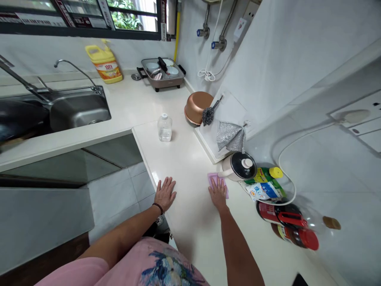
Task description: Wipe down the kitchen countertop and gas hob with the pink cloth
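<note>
Beneath my right hand [218,191] lies a pink-purple cloth [212,177], pressed flat on the white countertop [190,159]. The fingers of that hand are stretched out over it. Just beyond the cloth stands a small cream pot [233,169] with a dark glass lid, its handle reaching over the cloth's far edge. My left hand [166,194] rests on the counter's front edge with fingers spread, holding nothing; a dark beaded bracelet is on the wrist. Farther back, a clear bottle [164,129] with a white cap stands upright on the counter.
Seasoning packets [264,190], a red-capped jar [309,239] and dark bottles line the right wall. A copper-coloured bowl [198,105] sits by a white panel with a hanging silvery cloth [230,136]. An electric pan [162,75], yellow detergent jug [105,65] and sink [79,107] are farther back.
</note>
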A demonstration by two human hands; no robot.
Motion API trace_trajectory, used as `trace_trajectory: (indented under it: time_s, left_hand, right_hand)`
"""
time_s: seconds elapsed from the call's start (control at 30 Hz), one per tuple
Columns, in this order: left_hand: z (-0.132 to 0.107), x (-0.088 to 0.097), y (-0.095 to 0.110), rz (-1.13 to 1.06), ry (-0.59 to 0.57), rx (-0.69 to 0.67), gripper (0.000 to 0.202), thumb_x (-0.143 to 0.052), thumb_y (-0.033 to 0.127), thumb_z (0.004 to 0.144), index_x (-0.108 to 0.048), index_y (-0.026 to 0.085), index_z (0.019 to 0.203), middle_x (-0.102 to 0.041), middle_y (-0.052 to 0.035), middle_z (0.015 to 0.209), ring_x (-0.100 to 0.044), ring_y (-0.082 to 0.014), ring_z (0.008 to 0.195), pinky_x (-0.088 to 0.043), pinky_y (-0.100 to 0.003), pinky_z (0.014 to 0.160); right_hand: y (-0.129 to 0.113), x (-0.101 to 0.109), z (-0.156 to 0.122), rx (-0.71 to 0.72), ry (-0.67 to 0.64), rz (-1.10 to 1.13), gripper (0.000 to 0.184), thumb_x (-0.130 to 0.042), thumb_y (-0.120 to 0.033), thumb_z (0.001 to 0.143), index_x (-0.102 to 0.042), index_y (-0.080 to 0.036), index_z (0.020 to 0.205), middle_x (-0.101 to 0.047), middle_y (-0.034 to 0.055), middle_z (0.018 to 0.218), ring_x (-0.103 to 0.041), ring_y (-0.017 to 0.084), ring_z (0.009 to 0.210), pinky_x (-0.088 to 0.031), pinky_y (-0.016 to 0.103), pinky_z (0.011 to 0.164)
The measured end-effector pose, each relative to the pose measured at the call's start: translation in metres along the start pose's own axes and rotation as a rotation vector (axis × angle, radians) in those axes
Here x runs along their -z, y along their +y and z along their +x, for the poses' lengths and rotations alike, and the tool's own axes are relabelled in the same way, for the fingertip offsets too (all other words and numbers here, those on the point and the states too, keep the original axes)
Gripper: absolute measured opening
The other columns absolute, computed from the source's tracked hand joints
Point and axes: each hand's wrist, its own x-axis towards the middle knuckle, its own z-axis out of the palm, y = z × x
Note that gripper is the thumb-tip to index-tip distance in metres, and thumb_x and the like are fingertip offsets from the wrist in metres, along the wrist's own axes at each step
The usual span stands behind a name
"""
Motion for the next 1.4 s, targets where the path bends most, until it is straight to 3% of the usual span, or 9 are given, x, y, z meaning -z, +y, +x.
trace_trajectory:
  time_s: [0.2,0.37,0.63,0.8,0.93,1.13,1.4]
  left_hand:
    - [-0.002,-0.001,-0.002,-0.003,0.012,-0.017,0.057,-0.042,0.037,0.101,-0.046,0.020,0.155,-0.044,-0.0129,0.163,-0.026,-0.0281,0.158,-0.011,-0.057,0.130]
    - [-0.001,0.000,-0.001,-0.023,0.009,-0.018,0.057,-0.043,0.036,0.101,-0.046,0.018,0.155,-0.042,-0.0134,0.164,-0.024,-0.0282,0.159,-0.011,-0.057,0.130]
    - [0.000,0.004,0.003,-0.041,-0.002,0.013,0.056,-0.040,0.023,0.098,-0.050,0.019,0.153,-0.043,-0.0113,0.164,-0.022,-0.0267,0.159,-0.007,-0.057,0.131]
    - [0.001,0.007,0.003,-0.053,-0.017,0.012,0.057,-0.038,0.021,0.097,-0.050,0.018,0.153,-0.041,-0.0110,0.164,-0.020,-0.0267,0.159,-0.006,-0.057,0.131]
    - [0.001,0.008,0.004,-0.063,-0.021,0.020,0.058,-0.037,0.022,0.097,-0.049,0.018,0.154,-0.042,-0.0114,0.164,-0.021,-0.0266,0.159,-0.005,-0.057,0.131]
    - [0.002,0.007,0.005,-0.048,-0.053,0.045,0.058,-0.034,0.026,0.099,-0.048,0.017,0.154,-0.041,-0.0117,0.164,-0.022,-0.0275,0.159,-0.006,-0.058,0.131]
    - [0.003,0.007,0.007,-0.062,-0.049,0.059,0.058,-0.036,0.023,0.098,-0.049,0.017,0.154,-0.042,-0.0123,0.164,-0.025,-0.0274,0.158,-0.008,-0.057,0.131]
  right_hand:
    - [0.002,0.004,0.019,-0.079,-0.024,0.014,0.067,-0.016,-0.059,0.103,-0.014,-0.033,0.165,-0.014,0.0056,0.174,-0.002,0.030,0.161,-0.012,0.057,0.126]
    - [-0.033,0.000,0.010,-0.105,0.046,0.060,0.066,-0.019,-0.057,0.103,-0.018,-0.034,0.165,-0.008,0.0044,0.175,0.000,0.033,0.160,-0.010,0.061,0.125]
    - [-0.128,-0.021,-0.057,0.247,0.097,0.089,0.061,-0.040,-0.047,0.104,-0.026,-0.038,0.162,-0.012,0.0039,0.175,-0.005,0.031,0.161,-0.011,0.061,0.127]
    - [-0.161,-0.027,-0.117,0.360,0.069,0.140,0.062,-0.043,-0.052,0.103,-0.025,-0.042,0.162,-0.016,0.0012,0.174,-0.009,0.030,0.160,-0.011,0.059,0.128]
    - [-0.165,-0.030,-0.163,0.345,0.042,0.158,0.062,-0.042,-0.053,0.103,-0.023,-0.043,0.162,-0.017,-0.0001,0.174,-0.011,0.029,0.160,-0.013,0.059,0.129]
    - [-0.152,-0.041,-0.218,0.243,0.032,0.134,0.062,-0.046,-0.052,0.103,-0.026,-0.043,0.161,-0.021,0.0009,0.173,-0.016,0.029,0.160,-0.012,0.056,0.129]
    - [-0.127,-0.087,-0.274,0.126,0.123,0.068,0.059,-0.046,-0.058,0.100,-0.038,-0.042,0.157,-0.041,0.0027,0.165,-0.030,0.032,0.155,-0.026,0.057,0.125]
